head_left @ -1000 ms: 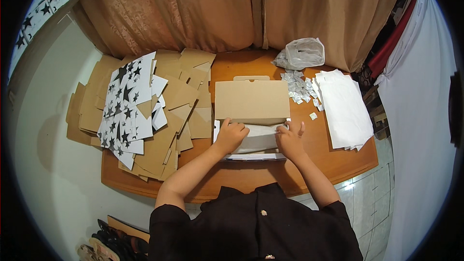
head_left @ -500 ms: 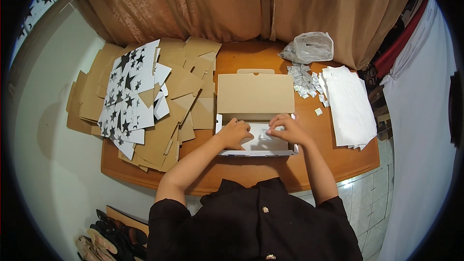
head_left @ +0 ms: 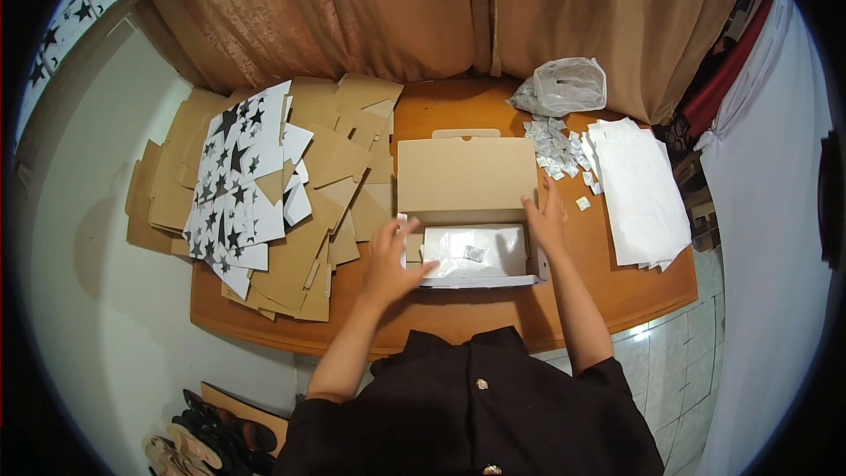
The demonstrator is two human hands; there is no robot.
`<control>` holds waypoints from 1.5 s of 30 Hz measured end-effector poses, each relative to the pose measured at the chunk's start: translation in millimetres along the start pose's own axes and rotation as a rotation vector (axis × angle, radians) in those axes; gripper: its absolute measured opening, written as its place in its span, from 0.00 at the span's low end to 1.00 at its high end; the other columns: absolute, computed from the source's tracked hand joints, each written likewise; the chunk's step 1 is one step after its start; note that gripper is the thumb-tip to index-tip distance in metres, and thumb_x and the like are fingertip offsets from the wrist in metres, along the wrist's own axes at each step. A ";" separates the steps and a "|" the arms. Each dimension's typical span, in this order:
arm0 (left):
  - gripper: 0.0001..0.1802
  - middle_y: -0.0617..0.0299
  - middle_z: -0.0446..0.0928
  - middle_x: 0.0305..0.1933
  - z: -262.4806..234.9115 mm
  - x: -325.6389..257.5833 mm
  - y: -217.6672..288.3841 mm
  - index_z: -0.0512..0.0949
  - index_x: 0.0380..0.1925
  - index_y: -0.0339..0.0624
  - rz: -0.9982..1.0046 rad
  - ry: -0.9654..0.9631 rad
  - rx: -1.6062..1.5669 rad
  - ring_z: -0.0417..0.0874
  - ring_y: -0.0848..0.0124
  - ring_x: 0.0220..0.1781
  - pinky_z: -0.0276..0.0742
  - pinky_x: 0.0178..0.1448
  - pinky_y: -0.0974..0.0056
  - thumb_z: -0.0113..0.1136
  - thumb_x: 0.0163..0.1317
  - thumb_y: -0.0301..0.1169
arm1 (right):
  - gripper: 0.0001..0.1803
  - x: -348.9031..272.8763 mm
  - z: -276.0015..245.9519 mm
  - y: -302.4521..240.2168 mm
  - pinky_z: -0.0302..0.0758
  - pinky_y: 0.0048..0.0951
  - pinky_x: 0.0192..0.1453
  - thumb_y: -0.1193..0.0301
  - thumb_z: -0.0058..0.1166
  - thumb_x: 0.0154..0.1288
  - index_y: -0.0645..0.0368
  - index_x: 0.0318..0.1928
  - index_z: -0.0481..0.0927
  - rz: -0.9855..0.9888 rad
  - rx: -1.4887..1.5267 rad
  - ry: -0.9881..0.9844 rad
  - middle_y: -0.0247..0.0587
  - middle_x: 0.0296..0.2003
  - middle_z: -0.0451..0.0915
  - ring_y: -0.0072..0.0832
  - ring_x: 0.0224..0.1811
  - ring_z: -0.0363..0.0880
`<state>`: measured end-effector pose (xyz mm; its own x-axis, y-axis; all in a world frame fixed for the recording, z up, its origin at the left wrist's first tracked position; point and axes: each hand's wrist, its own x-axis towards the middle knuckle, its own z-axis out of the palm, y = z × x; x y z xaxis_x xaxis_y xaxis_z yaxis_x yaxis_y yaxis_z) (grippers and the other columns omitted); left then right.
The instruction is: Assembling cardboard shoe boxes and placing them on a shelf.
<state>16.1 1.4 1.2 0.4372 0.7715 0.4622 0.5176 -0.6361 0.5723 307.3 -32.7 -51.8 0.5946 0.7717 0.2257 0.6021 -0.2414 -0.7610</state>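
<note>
An open cardboard box (head_left: 467, 174), brown inside with its lid raised toward the back, stands in front of me on the table. Inside it lies a flat white package (head_left: 445, 249) with a glossy surface. A small sachet (head_left: 473, 253) rests on top of that package. My left hand (head_left: 390, 260) is at the box's left side, fingers spread and holding nothing. Over by the right side, near the lid's lower right corner, my right hand (head_left: 547, 219) is also open, its fingers raised.
Flattened cardboard boxes (head_left: 339, 154), some printed with black stars (head_left: 233, 167), pile up at the left. Small sachets (head_left: 553, 145) lie loose at the back right before a clear plastic bag (head_left: 571, 88). White sheets (head_left: 639, 194) are stacked on the wooden table's (head_left: 441, 317) right.
The sachet now lies free on the white package, out of my right hand. Both hands have moved apart, out to the two sides of the box.
</note>
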 end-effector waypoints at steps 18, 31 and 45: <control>0.15 0.68 0.71 0.45 87.0 -77.9 -11.3 0.80 0.38 0.57 0.129 -0.008 0.250 0.68 0.68 0.56 0.45 0.59 0.47 0.60 0.49 0.26 | 0.20 -8.3 -30.2 -39.5 0.63 0.29 0.58 0.66 0.52 0.62 0.64 0.51 0.71 0.069 0.801 0.004 0.42 0.46 0.74 0.29 0.51 0.70; 0.14 0.72 0.75 0.47 89.1 -92.8 -27.2 0.80 0.37 0.62 0.235 0.023 0.294 0.71 0.69 0.56 0.42 0.58 0.48 0.60 0.49 0.30 | 0.28 -87.7 -21.3 -30.9 0.59 0.39 0.65 0.69 0.72 0.43 0.61 0.44 0.71 -0.046 0.509 0.124 0.53 0.56 0.69 0.42 0.61 0.64; 0.17 0.69 0.73 0.54 95.6 -108.9 -31.8 0.80 0.44 0.63 0.305 0.072 0.415 0.64 0.67 0.62 0.36 0.62 0.47 0.63 0.52 0.37 | 0.21 -111.9 -4.4 -7.5 0.64 0.43 0.61 0.66 0.72 0.40 0.51 0.40 0.83 -0.334 0.075 0.143 0.51 0.54 0.63 0.50 0.62 0.60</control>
<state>22.3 -63.4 -132.0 0.5692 0.5402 0.6198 0.6292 -0.7715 0.0945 238.6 -119.8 -68.7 0.4437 0.7091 0.5480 0.7380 0.0578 -0.6723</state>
